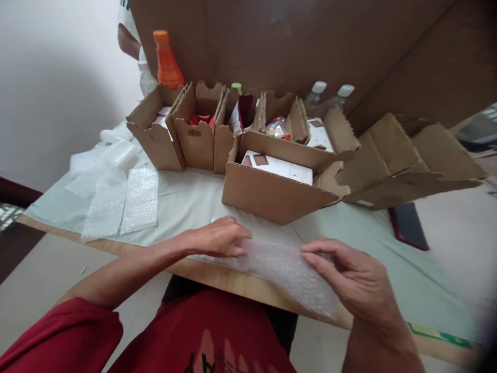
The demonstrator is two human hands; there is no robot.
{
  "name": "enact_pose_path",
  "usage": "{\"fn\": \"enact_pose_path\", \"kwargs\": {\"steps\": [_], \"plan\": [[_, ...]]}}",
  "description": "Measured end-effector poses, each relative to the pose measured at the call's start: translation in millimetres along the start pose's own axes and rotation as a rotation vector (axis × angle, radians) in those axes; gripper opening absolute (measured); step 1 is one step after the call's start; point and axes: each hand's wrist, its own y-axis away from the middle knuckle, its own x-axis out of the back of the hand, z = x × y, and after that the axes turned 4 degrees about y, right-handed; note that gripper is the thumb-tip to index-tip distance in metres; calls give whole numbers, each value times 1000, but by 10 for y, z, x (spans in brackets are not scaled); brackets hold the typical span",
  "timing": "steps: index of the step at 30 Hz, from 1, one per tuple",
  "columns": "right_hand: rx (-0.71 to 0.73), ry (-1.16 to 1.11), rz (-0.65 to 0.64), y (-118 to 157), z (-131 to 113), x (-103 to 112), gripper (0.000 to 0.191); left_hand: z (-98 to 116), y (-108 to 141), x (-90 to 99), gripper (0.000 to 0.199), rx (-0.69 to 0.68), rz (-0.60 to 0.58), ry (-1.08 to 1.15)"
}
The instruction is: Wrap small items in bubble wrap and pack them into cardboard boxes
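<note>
A strip of clear bubble wrap [277, 261] lies along the table's front edge, its right end hanging over. My right hand [349, 269] pinches the wrap's upper edge between thumb and fingers. On the wrap's left part rests my left hand [219, 238], fingers bent toward the sheet; its thumb and fingertips close on the plastic. Just beyond both hands stands a cardboard bin [267, 194] holding white printed boxes [279, 167].
Bubble wrap pieces [140, 199] lie on the table's left. Behind stand several cardboard bins [198, 145], an orange bottle [167, 62] and clear bottles with white caps [318, 88]. At right are more bins [388, 155] and a dark flat object [409, 225]. A person's arm [128, 41] shows behind.
</note>
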Motion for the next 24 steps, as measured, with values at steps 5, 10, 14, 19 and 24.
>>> {"fn": "enact_pose_path", "kwargs": {"steps": [5, 10, 14, 19, 24], "plan": [[-280, 122, 174, 117, 706, 366, 30, -609, 228, 197, 13, 251, 33, 34], [-315, 214, 149, 8, 1110, 306, 55, -867, 212, 210, 54, 334, 406, 121], [-298, 106, 104, -241, 1034, -11, 75, -841, -102, 64, 71, 298, 731, 292], [-335, -23, 26, -621, 987, -295, 61, -735, -461, -217, 47, 258, 798, 393], [-363, -97, 102, -784, 1078, -294, 55, -651, -608, -306, 31, 317, 858, 294]]}}
